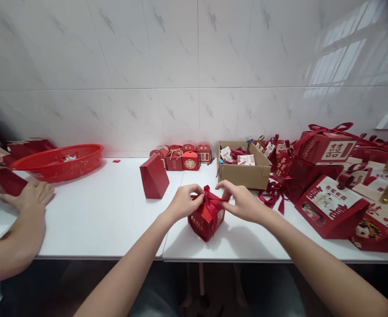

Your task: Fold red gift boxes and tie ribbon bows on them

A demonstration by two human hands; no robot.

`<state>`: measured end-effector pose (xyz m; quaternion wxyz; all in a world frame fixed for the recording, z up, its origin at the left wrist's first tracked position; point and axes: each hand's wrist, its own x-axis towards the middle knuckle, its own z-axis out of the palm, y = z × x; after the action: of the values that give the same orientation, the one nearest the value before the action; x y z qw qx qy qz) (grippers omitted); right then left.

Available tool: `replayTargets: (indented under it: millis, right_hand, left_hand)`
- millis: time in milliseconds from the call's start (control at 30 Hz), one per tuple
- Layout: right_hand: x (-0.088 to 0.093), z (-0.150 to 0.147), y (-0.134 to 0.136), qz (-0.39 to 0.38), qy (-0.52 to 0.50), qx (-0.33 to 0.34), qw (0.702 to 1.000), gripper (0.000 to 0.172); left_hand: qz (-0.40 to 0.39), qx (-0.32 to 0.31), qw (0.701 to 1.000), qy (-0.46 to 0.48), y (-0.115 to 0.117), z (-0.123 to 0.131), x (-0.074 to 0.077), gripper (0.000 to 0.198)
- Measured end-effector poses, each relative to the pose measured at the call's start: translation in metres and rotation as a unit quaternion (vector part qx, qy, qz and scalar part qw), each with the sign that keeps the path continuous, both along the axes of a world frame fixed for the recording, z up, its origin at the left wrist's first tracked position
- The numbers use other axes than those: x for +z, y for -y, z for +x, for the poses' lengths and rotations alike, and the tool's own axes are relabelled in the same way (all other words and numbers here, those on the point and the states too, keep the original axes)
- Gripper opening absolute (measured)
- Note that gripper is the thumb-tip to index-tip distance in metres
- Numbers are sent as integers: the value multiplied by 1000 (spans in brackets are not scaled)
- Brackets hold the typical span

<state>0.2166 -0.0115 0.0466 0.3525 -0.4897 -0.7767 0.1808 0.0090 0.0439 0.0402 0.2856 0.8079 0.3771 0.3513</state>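
A small red gift box (pixel 204 221) stands on the white table (pixel 108 220), right in front of me. A red ribbon (pixel 211 200) is bunched on top of it. My left hand (pixel 182 201) pinches the ribbon from the left side. My right hand (pixel 243 201) pinches it from the right, fingers closed on the band. Both hands sit just above the box's top.
A folded red box (pixel 153 177) stands behind left. Small red boxes (pixel 182 157) line the wall. A cardboard box (pixel 245 169) holds cards. Large red gift boxes (pixel 332 207) crowd the right. Another person's hand (pixel 32 196) rests by a red basket (pixel 60 162) at left.
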Motion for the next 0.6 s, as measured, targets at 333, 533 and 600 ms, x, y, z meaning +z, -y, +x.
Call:
replayTargets:
  millis: [333,533,600]
  right_hand:
    - [8,-9,-38,-89,-48,-22,995,44]
    - [2,-24,-48,-127,-77,50,988,24]
    - [3,-22,-46,-134,-91,53,985,18]
  left_hand:
    - [-51,-38,998,-2,-8,-1,7,14]
    - [-27,-39,998,-36,-14,0,11,15]
    - [-17,-39,998,-46,-16,0,11,13]
